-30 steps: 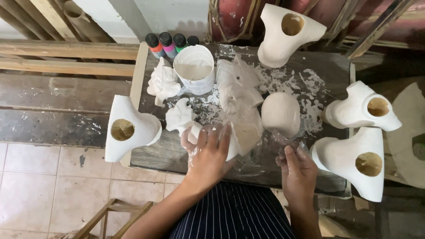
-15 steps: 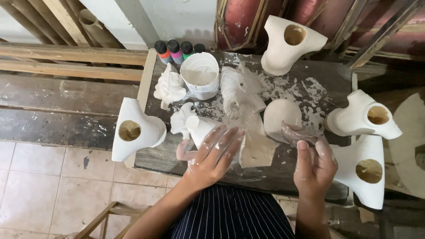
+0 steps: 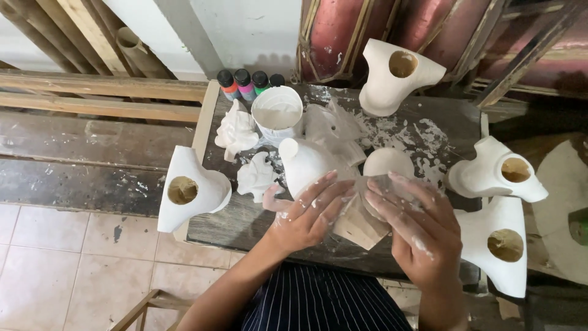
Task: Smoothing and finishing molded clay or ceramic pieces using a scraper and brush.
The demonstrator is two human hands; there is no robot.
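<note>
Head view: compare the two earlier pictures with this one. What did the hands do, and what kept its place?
The left hand left the clear wrap by the small white casts and came right; the right hand rose from the table edge. Both now meet on a beige sheet over the rounded cast. The white bucket, paint bottles and hollow white moulds stayed put.

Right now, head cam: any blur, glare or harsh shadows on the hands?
Head view: soft, even daylight, no harsh shadows. Left hand and right hand sharp enough, slight softness at fingertips. White pail and white casts look bright, with little surface detail. Wide-angle bend at the frame edges.
</note>
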